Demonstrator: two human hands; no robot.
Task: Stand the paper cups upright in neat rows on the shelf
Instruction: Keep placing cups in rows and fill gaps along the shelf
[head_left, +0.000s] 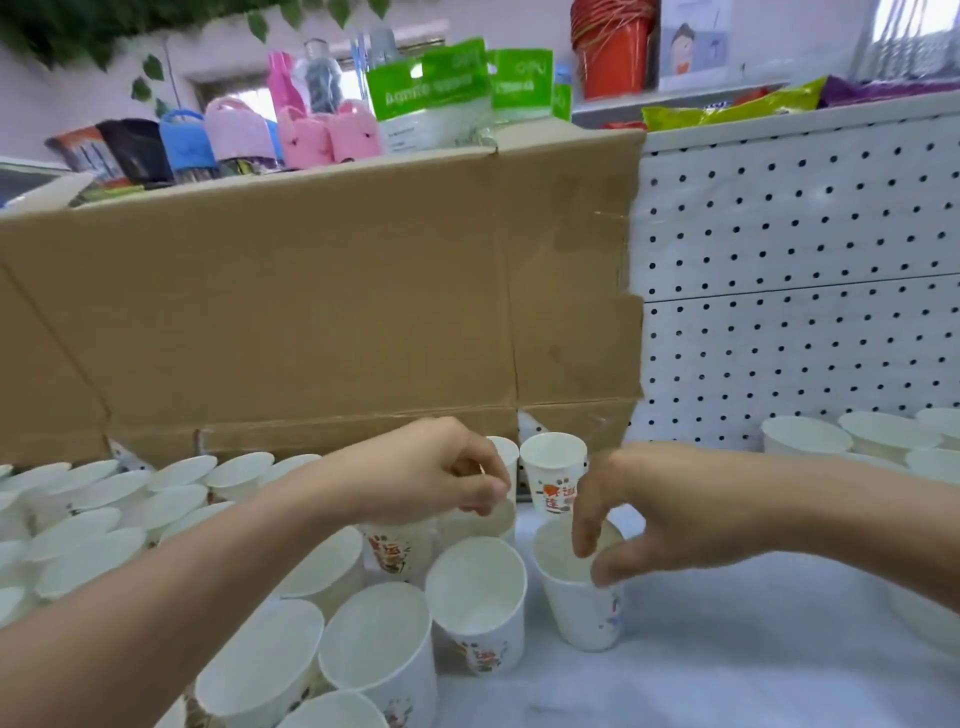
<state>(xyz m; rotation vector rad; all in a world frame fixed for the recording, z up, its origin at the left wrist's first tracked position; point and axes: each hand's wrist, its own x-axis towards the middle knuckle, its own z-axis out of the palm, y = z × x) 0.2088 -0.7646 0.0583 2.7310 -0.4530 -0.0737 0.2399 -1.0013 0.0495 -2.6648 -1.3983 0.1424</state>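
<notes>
Paper cups (475, 587) upright, empty; right hand (670, 514) pinches front cup (582, 613) rim; left hand (431, 473) curled over another, grip unclear.

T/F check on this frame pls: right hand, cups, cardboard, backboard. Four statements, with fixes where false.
1. The right hand pinches the rim of a white printed paper cup. True.
2. The brown cardboard sheet lies flat under the cups. False: it stands upright behind them.
3. The white paper cups on the left lie on their sides. False: they stand mouth up, packed close together.
4. A white perforated pegboard panel is to the right of the cardboard. True.
</notes>
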